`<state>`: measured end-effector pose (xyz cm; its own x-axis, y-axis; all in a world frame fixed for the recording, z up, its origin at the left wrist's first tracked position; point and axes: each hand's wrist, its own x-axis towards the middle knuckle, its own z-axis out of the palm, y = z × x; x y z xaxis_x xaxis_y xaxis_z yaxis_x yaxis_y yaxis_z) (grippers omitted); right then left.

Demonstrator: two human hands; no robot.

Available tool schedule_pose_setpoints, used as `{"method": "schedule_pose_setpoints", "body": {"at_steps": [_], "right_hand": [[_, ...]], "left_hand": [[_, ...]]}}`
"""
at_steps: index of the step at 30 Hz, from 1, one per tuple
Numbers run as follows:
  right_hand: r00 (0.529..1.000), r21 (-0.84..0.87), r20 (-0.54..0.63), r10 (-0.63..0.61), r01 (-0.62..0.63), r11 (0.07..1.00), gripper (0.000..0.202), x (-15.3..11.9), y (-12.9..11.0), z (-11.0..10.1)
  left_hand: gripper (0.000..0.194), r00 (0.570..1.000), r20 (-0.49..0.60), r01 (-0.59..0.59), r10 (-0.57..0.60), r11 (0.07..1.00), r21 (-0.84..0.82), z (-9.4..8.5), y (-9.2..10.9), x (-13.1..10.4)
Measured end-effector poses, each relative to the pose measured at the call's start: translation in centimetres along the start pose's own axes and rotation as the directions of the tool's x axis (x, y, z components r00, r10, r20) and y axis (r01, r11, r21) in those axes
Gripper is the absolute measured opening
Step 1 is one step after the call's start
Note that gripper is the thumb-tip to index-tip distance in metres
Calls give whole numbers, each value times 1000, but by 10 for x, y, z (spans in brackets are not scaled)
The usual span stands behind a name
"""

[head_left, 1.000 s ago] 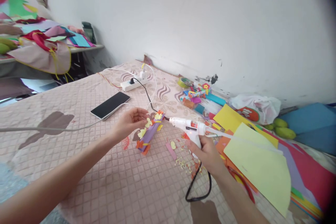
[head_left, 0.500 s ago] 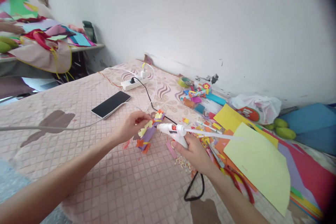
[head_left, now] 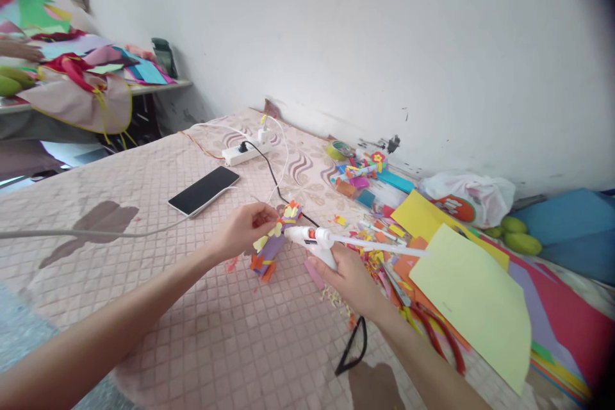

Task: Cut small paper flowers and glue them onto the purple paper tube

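In the head view my left hand (head_left: 250, 227) is closed, thumb and fingers pinched together at the left edge of a purple paper craft (head_left: 271, 248). What sits between the fingertips is too small to make out. Yellow and orange paper flowers decorate the craft, which lies slantwise on the cloth. My right hand (head_left: 353, 272) grips a white glue gun (head_left: 312, 240) by its handle. The gun's nozzle points left, at the craft's right side near the flowers; I cannot tell whether it touches. A long translucent glue stick (head_left: 379, 245) juts from the back of the gun.
A phone (head_left: 204, 191) with a cable and a power strip (head_left: 247, 150) lie beyond my left hand. Paper scraps, red-handled scissors (head_left: 439, 333) and coloured sheets (head_left: 473, 298) cover the right side. Green tape (head_left: 339, 150) is near the wall. Another person's hand (head_left: 19, 50) shows at far left.
The glue gun and my right hand have shifted slightly left. My left fingers have moved a little along the craft, and the yellow flowers beside them look slightly different. The gun's black cord has swung slightly.
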<state>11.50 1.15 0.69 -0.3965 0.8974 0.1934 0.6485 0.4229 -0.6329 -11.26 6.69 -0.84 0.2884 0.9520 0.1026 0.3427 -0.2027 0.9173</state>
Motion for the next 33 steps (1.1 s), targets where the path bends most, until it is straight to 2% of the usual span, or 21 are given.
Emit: {"method": "schedule_pose_setpoints", "body": {"at_steps": [9, 13, 28, 33], "right_hand": [[1000, -52, 5, 23, -23, 998, 20, -2, 1, 2], [999, -24, 37, 11, -10, 1000, 18, -2, -2, 2], [999, -49, 6, 47, -46, 998, 19, -4, -1, 2], [999, -7, 37, 24, -24, 1000, 18, -4, -2, 3]], "left_hand": [[22, 1000, 5, -9, 9, 1000, -4, 1, -7, 5], [24, 1000, 5, 13, -13, 1000, 8, 0, -9, 7], [24, 999, 13, 31, -30, 999, -39, 2, -11, 11], [23, 999, 5, 43, -43, 998, -53, 1, -11, 12]]}}
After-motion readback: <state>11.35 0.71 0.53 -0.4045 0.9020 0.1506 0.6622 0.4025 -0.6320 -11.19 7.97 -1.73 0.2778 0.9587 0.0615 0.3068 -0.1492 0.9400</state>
